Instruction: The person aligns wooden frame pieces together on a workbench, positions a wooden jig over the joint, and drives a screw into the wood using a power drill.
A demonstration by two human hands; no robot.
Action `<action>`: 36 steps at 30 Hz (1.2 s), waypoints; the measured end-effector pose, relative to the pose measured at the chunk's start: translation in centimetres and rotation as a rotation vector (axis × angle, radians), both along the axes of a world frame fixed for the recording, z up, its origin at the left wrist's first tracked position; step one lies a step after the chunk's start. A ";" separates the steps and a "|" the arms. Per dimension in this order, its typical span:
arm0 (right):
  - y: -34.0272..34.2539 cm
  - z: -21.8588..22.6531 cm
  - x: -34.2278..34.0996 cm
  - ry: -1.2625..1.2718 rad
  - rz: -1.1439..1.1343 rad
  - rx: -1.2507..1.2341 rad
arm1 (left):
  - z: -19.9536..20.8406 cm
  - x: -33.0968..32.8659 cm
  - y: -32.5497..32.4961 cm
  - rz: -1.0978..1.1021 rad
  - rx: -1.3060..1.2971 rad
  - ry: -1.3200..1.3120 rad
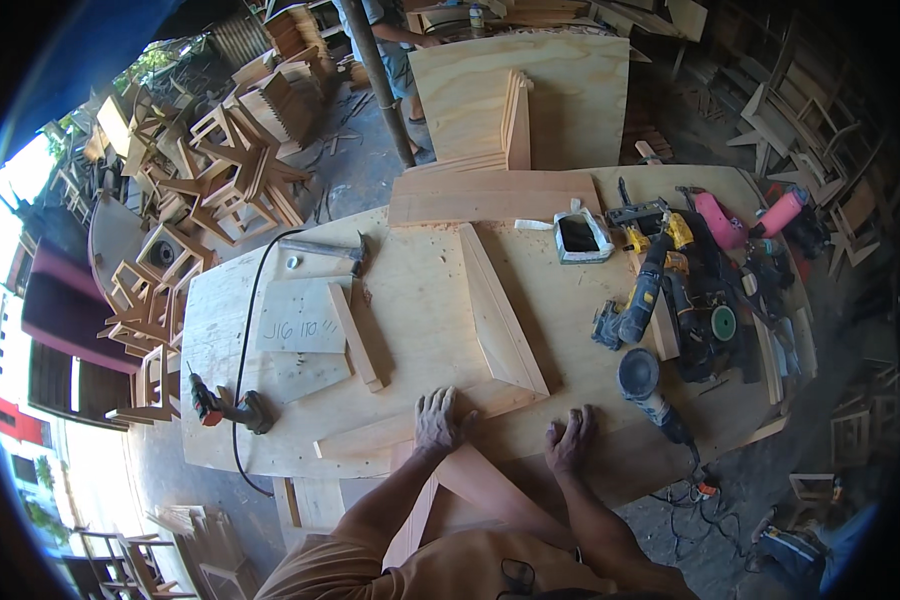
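Note:
Two light wooden pieces meet at a corner on the table: a long tapered one (pixel 500 310) pointing away from me and a shorter bar (pixel 370 432) running left. My left hand (pixel 437 422) lies across the shorter bar, its fingers laid out flat toward the far side. To the right, past the corner, my right hand (pixel 570 438) rests on the tabletop near its front edge. Its fingers are apart and a little bent, with nothing visible in them. Between my arms, a reddish board (pixel 495 490) slants up toward the bar from near my body.
On the table (pixel 420 280) are a marked plywood jig (pixel 305 315), a wooden strip (pixel 355 335), a hammer (pixel 330 250), a cordless drill (pixel 232 405) and a black cable. Power tools (pixel 650 285) crowd the right side, with a sander (pixel 645 385). Another person (pixel 395 60) stands beyond.

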State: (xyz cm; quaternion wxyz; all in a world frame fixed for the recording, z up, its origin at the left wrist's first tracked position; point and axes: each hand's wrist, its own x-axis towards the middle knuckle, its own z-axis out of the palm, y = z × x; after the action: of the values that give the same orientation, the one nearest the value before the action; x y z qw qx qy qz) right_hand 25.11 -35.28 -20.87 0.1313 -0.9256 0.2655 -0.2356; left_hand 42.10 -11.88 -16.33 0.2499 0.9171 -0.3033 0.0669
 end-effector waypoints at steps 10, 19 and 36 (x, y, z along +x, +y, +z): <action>-0.1 0.3 0.2 -0.040 0.029 -0.008 | 0.0 0.0 0.0 0.008 0.005 0.005; 0.0 0.6 0.3 -0.003 0.024 -0.017 | 0.2 0.1 -0.1 0.013 -0.005 0.008; -0.2 0.5 0.3 0.025 0.020 -0.037 | -0.4 0.1 0.0 0.015 0.015 0.066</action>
State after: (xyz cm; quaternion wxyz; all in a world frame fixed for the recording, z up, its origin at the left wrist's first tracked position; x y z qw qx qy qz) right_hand 25.44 -35.46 -20.35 0.1130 -0.9333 0.2536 -0.2277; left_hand 42.18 -11.91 -16.69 0.2522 0.9230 -0.2882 0.0362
